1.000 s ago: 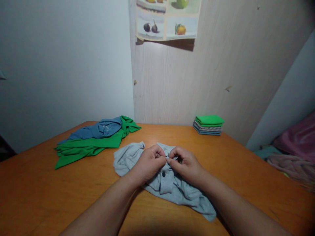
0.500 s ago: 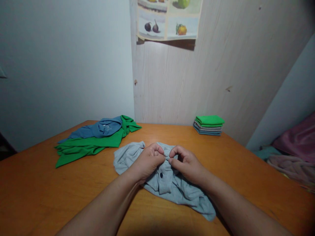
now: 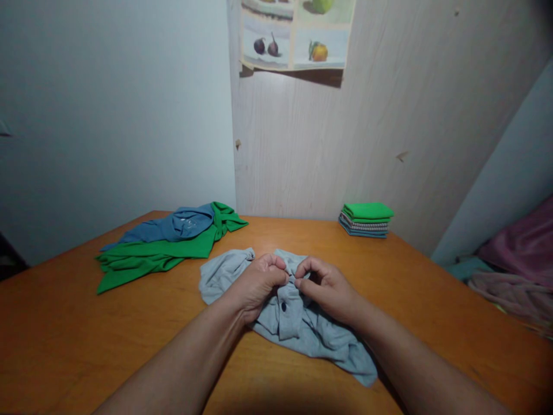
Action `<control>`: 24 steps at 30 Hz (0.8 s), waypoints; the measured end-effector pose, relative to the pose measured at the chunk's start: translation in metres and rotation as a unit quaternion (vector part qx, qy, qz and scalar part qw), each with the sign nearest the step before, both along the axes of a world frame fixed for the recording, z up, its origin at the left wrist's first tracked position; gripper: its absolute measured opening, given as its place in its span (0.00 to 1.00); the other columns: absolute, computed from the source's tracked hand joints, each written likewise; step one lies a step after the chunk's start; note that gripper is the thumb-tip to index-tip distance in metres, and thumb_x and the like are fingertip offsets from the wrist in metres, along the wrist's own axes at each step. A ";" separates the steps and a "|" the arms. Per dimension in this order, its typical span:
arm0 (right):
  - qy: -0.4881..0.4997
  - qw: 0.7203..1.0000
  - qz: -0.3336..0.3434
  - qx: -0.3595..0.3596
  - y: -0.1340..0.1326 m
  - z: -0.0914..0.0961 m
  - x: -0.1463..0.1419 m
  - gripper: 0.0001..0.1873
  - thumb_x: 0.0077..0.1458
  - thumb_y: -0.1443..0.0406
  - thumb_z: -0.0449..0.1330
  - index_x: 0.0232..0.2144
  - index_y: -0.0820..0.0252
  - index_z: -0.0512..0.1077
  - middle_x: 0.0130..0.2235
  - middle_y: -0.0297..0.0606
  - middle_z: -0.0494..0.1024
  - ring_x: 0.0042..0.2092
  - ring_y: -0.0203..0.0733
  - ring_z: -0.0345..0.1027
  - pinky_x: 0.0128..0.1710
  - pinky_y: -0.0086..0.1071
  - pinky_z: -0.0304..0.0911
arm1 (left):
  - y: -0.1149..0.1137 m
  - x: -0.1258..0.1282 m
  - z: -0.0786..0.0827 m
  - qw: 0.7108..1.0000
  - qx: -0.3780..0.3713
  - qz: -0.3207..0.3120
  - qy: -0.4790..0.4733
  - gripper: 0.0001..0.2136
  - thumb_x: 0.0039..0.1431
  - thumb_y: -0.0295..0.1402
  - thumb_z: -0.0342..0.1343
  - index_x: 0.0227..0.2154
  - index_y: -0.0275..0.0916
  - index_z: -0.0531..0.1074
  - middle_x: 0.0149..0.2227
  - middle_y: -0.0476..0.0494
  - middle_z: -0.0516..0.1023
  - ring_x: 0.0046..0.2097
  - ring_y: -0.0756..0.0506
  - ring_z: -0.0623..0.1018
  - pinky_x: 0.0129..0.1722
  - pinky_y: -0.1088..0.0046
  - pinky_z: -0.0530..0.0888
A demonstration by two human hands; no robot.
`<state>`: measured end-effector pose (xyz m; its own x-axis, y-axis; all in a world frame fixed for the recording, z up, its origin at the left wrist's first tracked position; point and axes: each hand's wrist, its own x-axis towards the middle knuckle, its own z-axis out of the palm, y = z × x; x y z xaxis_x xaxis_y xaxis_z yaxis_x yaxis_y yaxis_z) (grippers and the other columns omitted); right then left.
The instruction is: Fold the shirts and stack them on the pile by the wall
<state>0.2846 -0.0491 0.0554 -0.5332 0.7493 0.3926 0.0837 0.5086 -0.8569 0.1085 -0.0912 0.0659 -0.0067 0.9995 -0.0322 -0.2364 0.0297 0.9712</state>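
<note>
A light grey shirt (image 3: 276, 328) with a buttoned placket lies crumpled on the table. One dark button (image 3: 284, 306) shows on the placket, just below my hands. My left hand (image 3: 261, 282) pinches the placket cloth from the left between thumb and forefinger. From the right, my right hand (image 3: 326, 288) pinches the same strip, its fingertips close to those of the left. Whatever lies right between the fingertips is too small to make out. Part of the shirt is covered by both hands and wrists.
A blue garment (image 3: 173, 225) lies over a green one (image 3: 159, 256) at the back left of the wooden table (image 3: 142, 328). Folded cloths (image 3: 366, 220) are stacked at the back right. Beyond the table's right edge lie pink fabrics (image 3: 518, 248). A fruit picture (image 3: 298, 34) hangs on the wall.
Hardly anything differs. The fingers of both hands have shifted very slightly at the placket, still pinching it, and the shirt's lower right end has moved a little.
</note>
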 end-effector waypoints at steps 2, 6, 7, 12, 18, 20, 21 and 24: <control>-0.010 1.000 -0.011 0.017 -0.001 0.001 0.000 0.04 0.54 0.64 0.62 0.31 0.57 0.70 0.26 0.28 0.67 0.28 0.34 0.59 0.28 0.29 0.55 | -0.001 0.001 0.001 1.000 0.009 0.003 0.006 0.15 0.39 0.25 0.60 0.33 0.39 0.66 0.23 0.58 0.65 0.24 0.55 0.63 0.24 0.79 0.55; -0.021 0.999 -0.030 0.017 -0.002 0.001 0.000 0.05 0.53 0.65 0.61 0.33 0.57 0.68 0.28 0.28 0.67 0.28 0.33 0.58 0.27 0.28 0.54 | -0.003 0.002 0.003 1.000 0.024 -0.004 0.009 0.15 0.40 0.25 0.61 0.34 0.39 0.66 0.23 0.58 0.66 0.23 0.56 0.63 0.24 0.79 0.55; -0.023 0.999 -0.032 0.012 -0.002 0.001 0.000 0.05 0.53 0.65 0.61 0.34 0.57 0.68 0.28 0.27 0.68 0.27 0.33 0.58 0.26 0.28 0.53 | -0.003 0.002 0.003 1.000 0.028 -0.009 0.011 0.15 0.41 0.25 0.61 0.34 0.39 0.66 0.23 0.58 0.66 0.23 0.56 0.63 0.24 0.79 0.55; -0.028 0.998 -0.049 0.022 -0.001 0.002 0.002 0.05 0.52 0.65 0.60 0.34 0.56 0.68 0.28 0.27 0.67 0.27 0.33 0.57 0.27 0.28 0.54 | -0.005 0.001 0.005 0.999 0.039 -0.036 0.011 0.16 0.43 0.25 0.60 0.36 0.40 0.64 0.22 0.59 0.66 0.22 0.55 0.62 0.23 0.79 0.55; -0.012 0.999 -0.035 -0.008 -0.001 0.003 0.001 0.06 0.52 0.64 0.60 0.34 0.56 0.68 0.28 0.27 0.66 0.27 0.33 0.57 0.26 0.28 0.54 | -0.007 0.003 0.007 0.999 0.050 -0.015 -0.009 0.15 0.45 0.25 0.62 0.35 0.40 0.64 0.24 0.59 0.65 0.23 0.56 0.63 0.24 0.80 0.56; -0.005 0.999 -0.033 -0.011 -0.001 0.003 0.000 0.06 0.52 0.64 0.61 0.35 0.56 0.68 0.29 0.27 0.67 0.27 0.33 0.57 0.26 0.28 0.54 | -0.007 0.003 0.006 0.998 0.050 -0.021 -0.019 0.15 0.46 0.25 0.62 0.35 0.40 0.63 0.24 0.59 0.66 0.23 0.56 0.64 0.24 0.80 0.57; -0.002 0.999 -0.035 -0.010 -0.001 0.003 0.000 0.06 0.52 0.64 0.60 0.35 0.56 0.68 0.29 0.27 0.67 0.27 0.33 0.57 0.27 0.28 0.54 | -0.007 0.003 0.006 0.998 0.048 -0.027 -0.026 0.15 0.46 0.25 0.63 0.35 0.40 0.63 0.24 0.59 0.66 0.23 0.55 0.64 0.24 0.80 0.57; 0.003 0.999 -0.043 -0.002 0.000 0.001 0.000 0.06 0.52 0.65 0.60 0.34 0.56 0.69 0.30 0.28 0.68 0.27 0.33 0.57 0.27 0.28 0.54 | -0.006 0.002 0.004 0.997 0.037 -0.041 -0.046 0.16 0.47 0.26 0.64 0.36 0.41 0.63 0.24 0.58 0.67 0.24 0.55 0.65 0.25 0.79 0.59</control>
<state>0.2844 -0.0486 0.0564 -0.4651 0.7939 0.3917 0.1220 0.4957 -0.8599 0.1102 -0.0974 0.0702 0.0754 0.9962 0.0445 -0.3244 -0.0177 0.9457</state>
